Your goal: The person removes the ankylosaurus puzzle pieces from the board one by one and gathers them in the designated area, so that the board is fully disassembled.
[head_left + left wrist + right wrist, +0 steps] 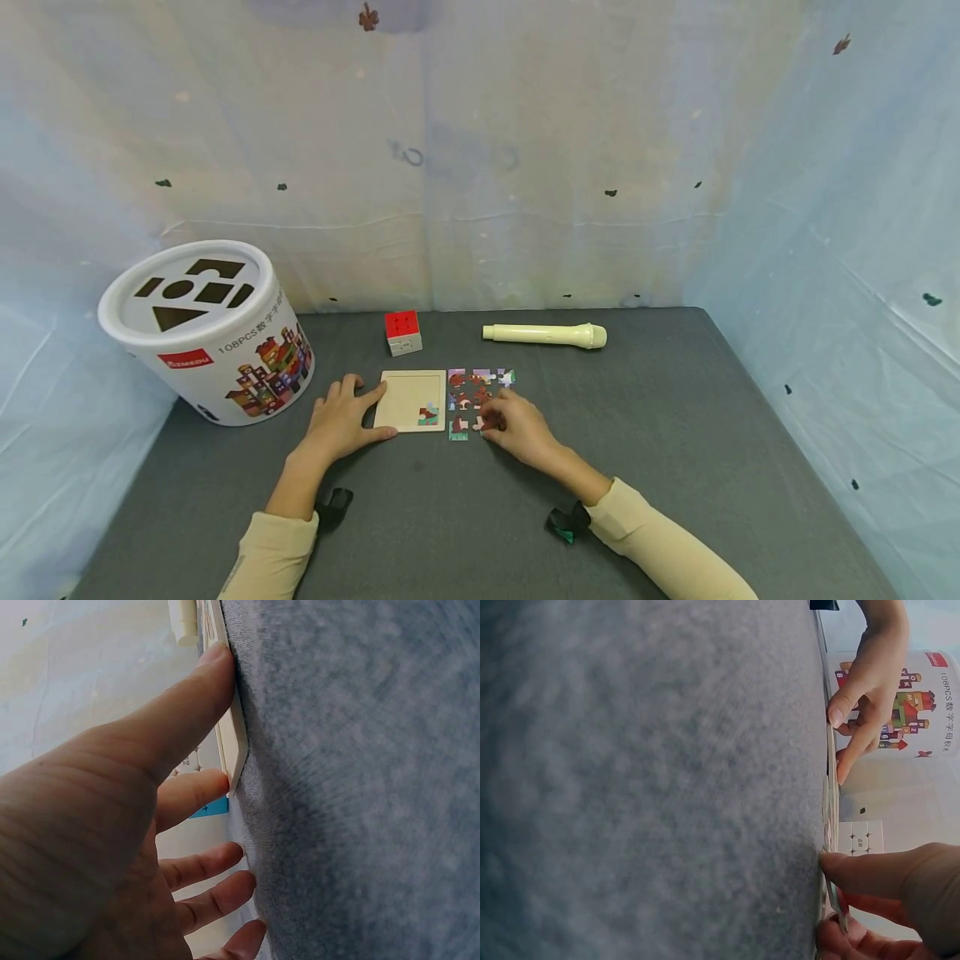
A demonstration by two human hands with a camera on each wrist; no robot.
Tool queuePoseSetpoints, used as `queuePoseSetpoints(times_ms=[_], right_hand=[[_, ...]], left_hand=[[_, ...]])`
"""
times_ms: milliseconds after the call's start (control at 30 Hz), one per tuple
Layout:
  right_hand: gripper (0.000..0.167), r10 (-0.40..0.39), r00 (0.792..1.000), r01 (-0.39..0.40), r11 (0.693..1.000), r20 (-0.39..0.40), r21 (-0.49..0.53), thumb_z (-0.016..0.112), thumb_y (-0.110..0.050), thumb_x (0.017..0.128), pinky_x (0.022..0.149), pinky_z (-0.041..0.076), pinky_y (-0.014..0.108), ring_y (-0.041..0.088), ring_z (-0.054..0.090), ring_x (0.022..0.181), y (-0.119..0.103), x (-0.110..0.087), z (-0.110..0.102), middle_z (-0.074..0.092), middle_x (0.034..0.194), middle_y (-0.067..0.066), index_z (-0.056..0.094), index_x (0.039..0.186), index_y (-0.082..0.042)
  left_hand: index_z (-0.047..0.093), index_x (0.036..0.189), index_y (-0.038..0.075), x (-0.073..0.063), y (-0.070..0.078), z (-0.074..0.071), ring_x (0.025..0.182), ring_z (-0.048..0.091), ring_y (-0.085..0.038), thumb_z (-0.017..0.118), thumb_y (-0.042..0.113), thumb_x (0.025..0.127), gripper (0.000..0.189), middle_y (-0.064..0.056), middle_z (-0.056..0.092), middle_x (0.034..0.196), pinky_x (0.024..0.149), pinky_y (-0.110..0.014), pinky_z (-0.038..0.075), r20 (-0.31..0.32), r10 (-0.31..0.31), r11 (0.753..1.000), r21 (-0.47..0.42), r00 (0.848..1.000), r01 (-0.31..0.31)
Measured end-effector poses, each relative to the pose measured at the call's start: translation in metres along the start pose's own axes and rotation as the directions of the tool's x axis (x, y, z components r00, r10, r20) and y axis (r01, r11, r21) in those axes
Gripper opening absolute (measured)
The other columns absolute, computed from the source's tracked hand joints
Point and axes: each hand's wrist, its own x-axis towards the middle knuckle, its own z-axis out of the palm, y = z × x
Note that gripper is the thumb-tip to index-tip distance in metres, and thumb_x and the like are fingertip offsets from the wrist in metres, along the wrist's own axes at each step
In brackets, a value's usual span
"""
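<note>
A square pale wooden puzzle tray (405, 392) lies flat on the grey table, one puzzle piece (428, 414) in its lower right corner. My left hand (339, 425) rests at the tray's left side, thumb and index finger spread and touching its edge; the left wrist view shows the other fingers extended. To the tray's right, several loose picture pieces (459, 427) lie in rows. Over these, my right hand (522, 429) pinches a thin puzzle piece (838, 900), tilted between thumb and fingers in the right wrist view. The fingers hide part of the nearby pieces.
A red-and-white cube (403, 333) stands behind the tray. Right of it lies a cream microphone-shaped stick (543, 335). A large white bucket (217, 333) with shaped holes in its lid stands at the left. Pale sheeting (510, 250) hangs behind the table.
</note>
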Motion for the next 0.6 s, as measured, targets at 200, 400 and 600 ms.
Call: queuePoseSetpoints(times_ms=[200,400,600], right_hand=[[0.023,0.008,1.000,-0.010,0.996,-0.020,-0.090,0.086,-0.017,0.079,0.063,0.044,0.028,0.011,0.054,0.077,-0.0006,-0.0001,-0.0005,0.058,0.091,-0.004,0.076,0.099,-0.013],[0.024,-0.010,0.999,0.006,0.993,-0.039,-0.116,0.088,-0.018,0.076,0.067,0.046,0.030,0.014,0.051,0.085,0.0008,0.0004,0.0002,0.058,0.091,-0.004,0.077,0.096,-0.013],[0.025,-0.004,0.999,0.000,0.994,-0.037,-0.110,0.089,-0.021,0.074,0.067,0.044,0.030,0.014,0.050,0.084,0.0002,-0.0001,0.0013,0.058,0.088,-0.005,0.077,0.095,-0.014]], left_hand=[[0.048,0.149,0.013,-0.0004,0.0007,-0.0012,0.114,0.041,-0.042,0.077,0.058,0.080,0.087,-0.024,0.039,0.135,0.085,-0.061,0.036,0.004,0.001,1.000,-0.005,1.000,-0.001],[0.049,0.149,0.013,-0.0004,0.0005,-0.0009,0.114,0.042,-0.042,0.077,0.057,0.080,0.087,-0.025,0.039,0.135,0.085,-0.061,0.036,-0.006,0.006,1.000,-0.003,1.000,-0.006],[0.049,0.149,0.013,-0.0009,0.0006,-0.0007,0.113,0.042,-0.042,0.077,0.057,0.080,0.087,-0.024,0.039,0.135,0.084,-0.060,0.036,-0.009,0.007,1.000,-0.008,1.000,-0.007]])
